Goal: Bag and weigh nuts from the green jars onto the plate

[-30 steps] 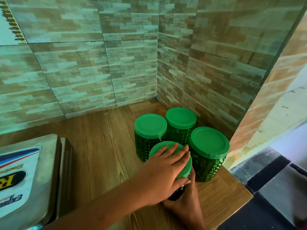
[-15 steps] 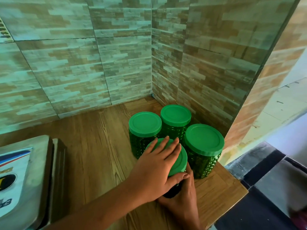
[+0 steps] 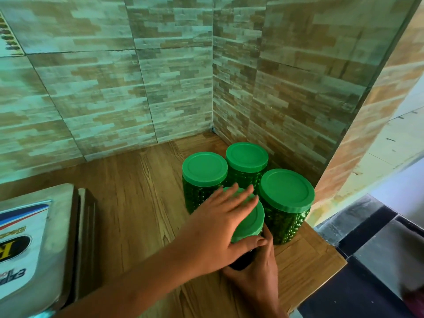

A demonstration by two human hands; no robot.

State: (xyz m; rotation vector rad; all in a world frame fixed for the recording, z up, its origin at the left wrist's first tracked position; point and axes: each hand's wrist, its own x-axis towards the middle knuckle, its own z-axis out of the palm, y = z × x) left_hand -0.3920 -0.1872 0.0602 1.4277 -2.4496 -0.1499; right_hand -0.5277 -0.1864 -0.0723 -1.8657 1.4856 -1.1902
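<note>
Both hands hold the nearest jar (image 3: pixel 241 262): left hand (image 3: pixel 218 230) grips its lid (image 3: pixel 250 221), right hand (image 3: pixel 255 279) its body.

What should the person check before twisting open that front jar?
1. Left hand on the lid: ok, palm lies over it and the thumb is at the rim.
2. Right hand steadying the front jar: ok, it is wrapped round the body low down.
3. Lid off: not ok, it sits on the jar.
4. Other three jars upright and closed: ok.
5. Bare wooden counter for putting the lid down: ok, there is room to the left of the jars.
6. Plate and bags ready: cannot tell, none are in view.
</note>
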